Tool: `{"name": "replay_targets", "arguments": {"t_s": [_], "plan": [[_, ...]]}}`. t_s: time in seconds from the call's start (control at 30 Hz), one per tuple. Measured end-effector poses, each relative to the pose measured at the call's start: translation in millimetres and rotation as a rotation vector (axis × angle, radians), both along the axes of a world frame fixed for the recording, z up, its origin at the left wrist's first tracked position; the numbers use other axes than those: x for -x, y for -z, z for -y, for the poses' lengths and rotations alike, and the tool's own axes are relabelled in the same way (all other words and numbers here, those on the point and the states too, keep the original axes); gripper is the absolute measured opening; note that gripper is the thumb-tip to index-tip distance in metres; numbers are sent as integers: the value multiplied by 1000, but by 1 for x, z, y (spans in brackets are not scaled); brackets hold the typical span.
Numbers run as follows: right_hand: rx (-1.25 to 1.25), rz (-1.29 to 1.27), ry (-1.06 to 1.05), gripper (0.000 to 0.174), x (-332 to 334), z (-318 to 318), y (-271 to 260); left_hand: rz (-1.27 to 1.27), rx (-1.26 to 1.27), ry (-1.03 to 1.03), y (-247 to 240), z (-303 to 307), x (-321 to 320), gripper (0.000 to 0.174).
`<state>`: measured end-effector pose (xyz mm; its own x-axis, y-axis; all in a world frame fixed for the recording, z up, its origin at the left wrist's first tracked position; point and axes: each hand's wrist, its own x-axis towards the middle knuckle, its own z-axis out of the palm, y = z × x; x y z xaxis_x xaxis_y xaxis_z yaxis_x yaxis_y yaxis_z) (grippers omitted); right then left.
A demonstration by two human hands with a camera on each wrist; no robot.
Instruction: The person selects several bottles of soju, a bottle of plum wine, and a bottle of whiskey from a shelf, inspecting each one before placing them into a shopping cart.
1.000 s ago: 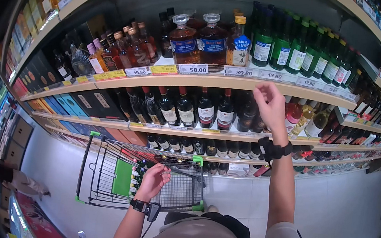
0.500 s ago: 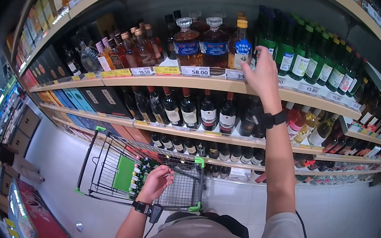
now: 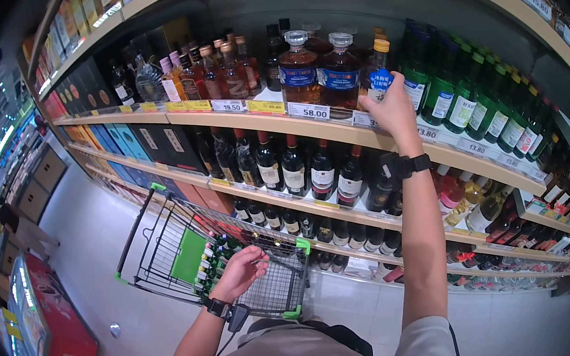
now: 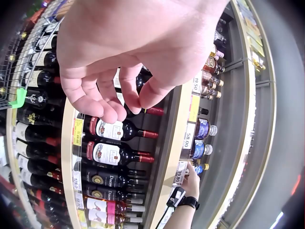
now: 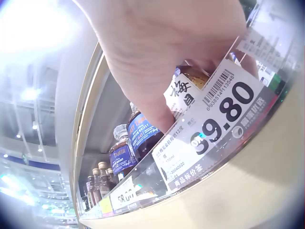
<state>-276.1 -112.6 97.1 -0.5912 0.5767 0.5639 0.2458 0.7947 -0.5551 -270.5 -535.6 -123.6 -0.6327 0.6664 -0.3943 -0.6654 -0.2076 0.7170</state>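
My right hand (image 3: pixel 397 110) is at the upper shelf, gripping a yellow-capped plum wine bottle (image 3: pixel 380 80) with a blue and a white label. In the right wrist view its thumb lies on one side of the bottle label (image 5: pixel 181 93); the other fingers are largely hidden behind the hand and price tag. The bottle is at the shelf's front, beside square whisky bottles (image 3: pixel 338 78) on the left and green bottles (image 3: pixel 442 97) on the right. My left hand (image 3: pixel 243 272) hangs over the shopping cart, fingers loosely curled and holding nothing.
The wire shopping cart (image 3: pixel 190 255) stands at the lower left with several green bottles (image 3: pixel 207 260) inside. A clear strip with price tags (image 5: pixel 214 119) runs along the shelf edge. Wine bottles (image 3: pixel 323 172) fill the shelf below. A red display box (image 3: pixel 65 315) stands behind on the left.
My right hand has moved up from in front of the shelf edge to the yellow-capped bottle and closed round it. The left hand stays over the cart, and the view has shifted slightly.
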Motion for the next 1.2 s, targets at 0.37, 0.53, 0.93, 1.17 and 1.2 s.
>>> {"name": "replay_targets", "arguments": {"t_s": [0.37,0.53,0.93,1.17,1.2], "plan": [[-3,-122,4,84,-7,2,-7,-49,-38,4,-8,-3,9,9],[32,-393,-98,85,-7,-4,-15,-115,-180,35,-30,-11,18,12],[361,-534,-708,57,-47,68,-40,-421,-476,149,-120,-66,41,40],[603,-415,-947,60,-51,136,-12,-535,-608,133,-166,-94,28,60],[627,-409,-960,62,-48,145,-5,-568,-571,102,-167,-93,27,60]]}}
